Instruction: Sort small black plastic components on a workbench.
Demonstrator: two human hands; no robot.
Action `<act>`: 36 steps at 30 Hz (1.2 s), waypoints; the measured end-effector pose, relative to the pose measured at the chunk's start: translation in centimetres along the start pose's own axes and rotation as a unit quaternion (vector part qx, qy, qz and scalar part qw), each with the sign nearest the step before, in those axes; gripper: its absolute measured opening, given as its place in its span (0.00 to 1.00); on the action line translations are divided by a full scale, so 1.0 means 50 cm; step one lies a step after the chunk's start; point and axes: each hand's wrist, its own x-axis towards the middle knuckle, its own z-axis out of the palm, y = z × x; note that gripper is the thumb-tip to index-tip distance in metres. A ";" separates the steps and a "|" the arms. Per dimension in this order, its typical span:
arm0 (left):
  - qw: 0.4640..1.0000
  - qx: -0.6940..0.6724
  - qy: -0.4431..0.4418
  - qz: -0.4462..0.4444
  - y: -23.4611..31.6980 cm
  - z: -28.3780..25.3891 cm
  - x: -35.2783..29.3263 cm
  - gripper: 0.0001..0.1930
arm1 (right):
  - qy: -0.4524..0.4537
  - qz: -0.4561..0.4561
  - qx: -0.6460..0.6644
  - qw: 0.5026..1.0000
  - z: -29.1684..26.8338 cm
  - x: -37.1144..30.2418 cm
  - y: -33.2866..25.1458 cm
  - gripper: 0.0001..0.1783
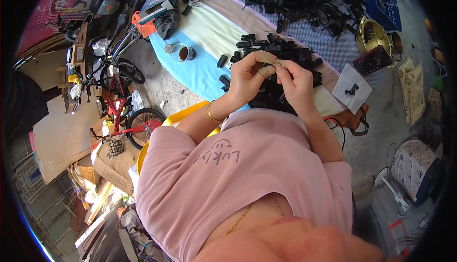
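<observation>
Over the near pile of small black plastic parts (269, 93), my two hands meet with their fingertips pinched together. My left hand (246, 77) has tan wrapping around its thumb and forefinger, and a gold bangle circles that wrist. Against it presses my right hand (299, 84), thumb and forefinger closed, with tan wrapping at a fingertip. Whatever lies between the fingertips is too small and covered to make out. A few single black pieces (222, 61) lie on the striped cloth (209, 29) left of the pile.
A larger heap of black parts (304, 0) spreads across the far side. At left stands a cup of brown liquid (184, 53). To the right are a phone (371, 61), a gold-coloured pot (369, 48), white paper (357, 101) bearing black bits, and a blue basket (383, 5).
</observation>
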 end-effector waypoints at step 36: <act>0.945 0.321 -0.054 0.010 -0.013 -0.020 0.016 0.28 | 0.076 0.013 -0.102 0.992 -0.083 0.187 0.129 0.16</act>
